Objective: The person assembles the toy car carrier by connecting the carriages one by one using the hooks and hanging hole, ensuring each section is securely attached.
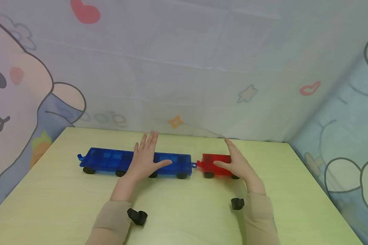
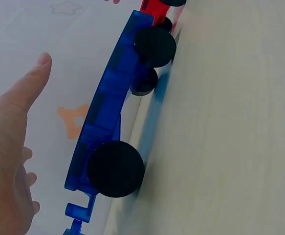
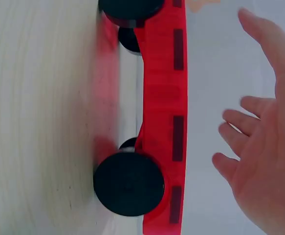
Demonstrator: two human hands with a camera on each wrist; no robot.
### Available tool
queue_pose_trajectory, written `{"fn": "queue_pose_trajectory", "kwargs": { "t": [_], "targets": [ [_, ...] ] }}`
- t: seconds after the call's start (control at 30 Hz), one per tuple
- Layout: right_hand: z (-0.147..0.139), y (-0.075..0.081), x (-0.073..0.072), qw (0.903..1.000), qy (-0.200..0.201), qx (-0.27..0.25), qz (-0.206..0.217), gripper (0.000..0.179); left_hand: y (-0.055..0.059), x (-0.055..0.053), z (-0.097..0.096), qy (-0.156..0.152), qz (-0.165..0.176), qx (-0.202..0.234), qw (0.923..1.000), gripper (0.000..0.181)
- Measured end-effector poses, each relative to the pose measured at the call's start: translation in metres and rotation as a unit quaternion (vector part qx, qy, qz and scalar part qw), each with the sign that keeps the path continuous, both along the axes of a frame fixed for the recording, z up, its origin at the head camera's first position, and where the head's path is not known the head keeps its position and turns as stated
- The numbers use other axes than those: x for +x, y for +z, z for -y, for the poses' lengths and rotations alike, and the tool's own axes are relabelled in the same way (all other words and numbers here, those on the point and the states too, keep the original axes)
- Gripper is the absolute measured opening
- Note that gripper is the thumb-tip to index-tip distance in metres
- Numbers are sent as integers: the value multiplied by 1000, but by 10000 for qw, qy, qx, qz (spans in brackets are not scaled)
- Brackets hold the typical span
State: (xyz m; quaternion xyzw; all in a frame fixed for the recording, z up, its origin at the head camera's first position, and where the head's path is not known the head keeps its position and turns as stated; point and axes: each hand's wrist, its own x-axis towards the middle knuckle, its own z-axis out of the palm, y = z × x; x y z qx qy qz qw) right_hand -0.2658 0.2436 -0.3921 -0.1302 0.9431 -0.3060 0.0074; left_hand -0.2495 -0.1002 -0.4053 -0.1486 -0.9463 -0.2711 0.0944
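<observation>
Two blue see-through toy train cars with black wheels stand in a row on the table. A red toy train car stands to their right, its hook at the blue ring coupling. My left hand hovers over the blue cars with fingers extended, hiding where the two meet in the head view. The left wrist view shows the thumb apart from the right blue car. Above the right part of the red car, my right hand has its thumb and fingers spread. A gap separates it from the car in the right wrist view.
The pale wooden table ends at a printed cloth backdrop behind the cars. A black wrist camera sits by the left sleeve, and another black camera by the right one.
</observation>
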Motion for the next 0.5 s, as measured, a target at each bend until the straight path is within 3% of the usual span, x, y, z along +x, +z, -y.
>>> {"fn": "queue_pose_trajectory", "kwargs": {
  "t": [0.3,0.5],
  "targets": [
    [-14,-11,-1,9985,251,14,481,95,-3,1,-11,-462,333,30,9984,103],
    [-16,-13,-2,9976,326,129,595,95,-2,4,-16,-836,956,100,9919,87]
  ]
}}
